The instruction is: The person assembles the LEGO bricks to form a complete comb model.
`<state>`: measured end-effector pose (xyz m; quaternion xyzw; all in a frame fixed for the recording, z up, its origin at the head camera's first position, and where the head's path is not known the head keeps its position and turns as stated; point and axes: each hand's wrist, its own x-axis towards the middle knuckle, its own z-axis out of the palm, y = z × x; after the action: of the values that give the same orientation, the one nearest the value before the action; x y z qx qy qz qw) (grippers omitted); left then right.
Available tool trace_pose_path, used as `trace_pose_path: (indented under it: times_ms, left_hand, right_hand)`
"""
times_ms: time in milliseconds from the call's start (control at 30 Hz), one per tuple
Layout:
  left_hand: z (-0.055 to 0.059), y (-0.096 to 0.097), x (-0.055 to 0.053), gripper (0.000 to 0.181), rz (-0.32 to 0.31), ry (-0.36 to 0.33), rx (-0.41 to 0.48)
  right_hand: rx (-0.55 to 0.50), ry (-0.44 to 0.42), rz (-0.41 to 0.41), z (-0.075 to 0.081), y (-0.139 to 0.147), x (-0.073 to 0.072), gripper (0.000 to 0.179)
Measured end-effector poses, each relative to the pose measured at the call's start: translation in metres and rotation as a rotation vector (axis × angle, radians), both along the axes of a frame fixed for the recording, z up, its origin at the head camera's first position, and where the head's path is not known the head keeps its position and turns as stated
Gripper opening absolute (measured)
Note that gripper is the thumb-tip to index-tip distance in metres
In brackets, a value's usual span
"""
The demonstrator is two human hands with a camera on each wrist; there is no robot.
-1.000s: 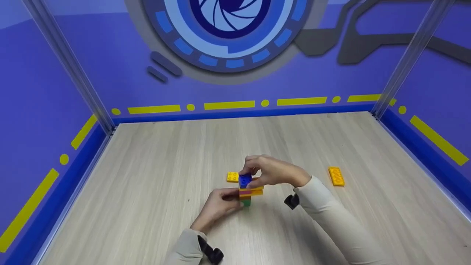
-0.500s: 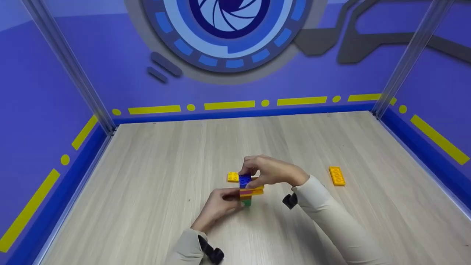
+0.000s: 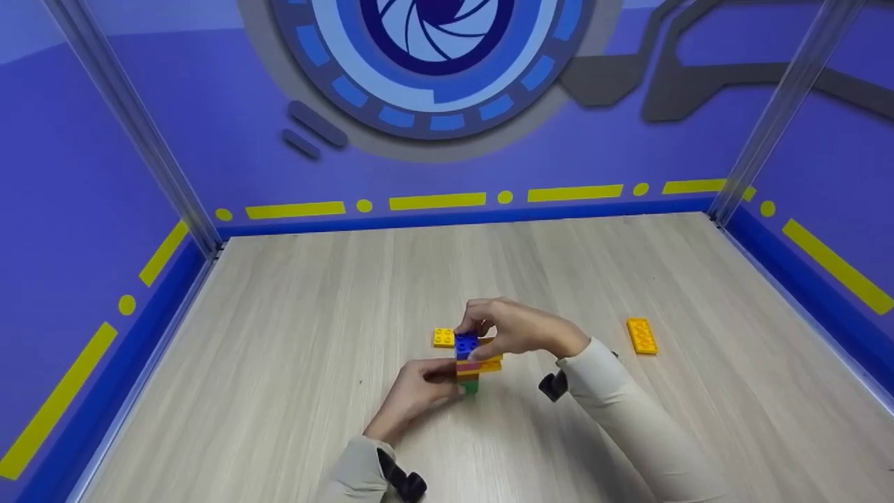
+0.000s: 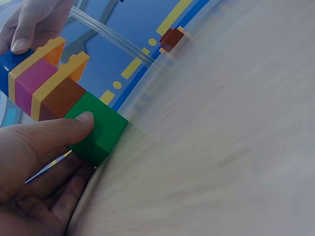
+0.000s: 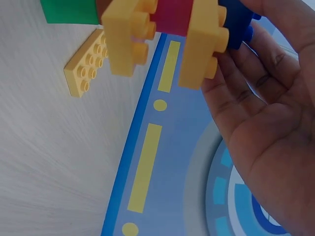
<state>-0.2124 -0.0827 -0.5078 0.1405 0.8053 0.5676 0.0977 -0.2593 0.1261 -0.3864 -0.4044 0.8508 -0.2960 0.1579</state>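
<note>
A tower of toy building bricks stands between my hands. It runs upward from a green brick (image 4: 103,128) through a brown brick (image 4: 63,98), a yellow-orange plate (image 4: 74,66), a magenta brick (image 4: 35,84) and a second such plate (image 5: 193,54) to a blue brick (image 3: 466,345). Both plates jut out to the right, their studs showing. My left hand (image 3: 413,391) grips the tower low down, thumb flat on the green brick. From above, my right hand (image 3: 515,328) pinches the blue brick between thumb and fingers, hiding part of it.
A yellow studded plate (image 3: 443,338) lies just behind the tower. Farther right on the wood-grain table (image 3: 300,314) lies an orange plate (image 3: 641,336). The left wrist view shows a dark red brick (image 4: 172,39) with orange parts near the wall. Printed blue panels enclose the table.
</note>
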Motion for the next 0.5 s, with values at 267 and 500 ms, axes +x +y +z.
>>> trace_pose_path:
  times_ms: [267,500]
  left_hand:
    - [-0.0026,0.0009,-0.0009,0.042,0.004,-0.005,0.042]
    - [-0.0009,0.0005,0.0001,0.04,0.003,0.019,0.019]
  right_hand:
    - [-0.005,0.012,0.022,0.0003,0.0002,-0.0011,0.029]
    - [0.014,0.017,0.028,0.0011,0.0014,-0.0013,0.031]
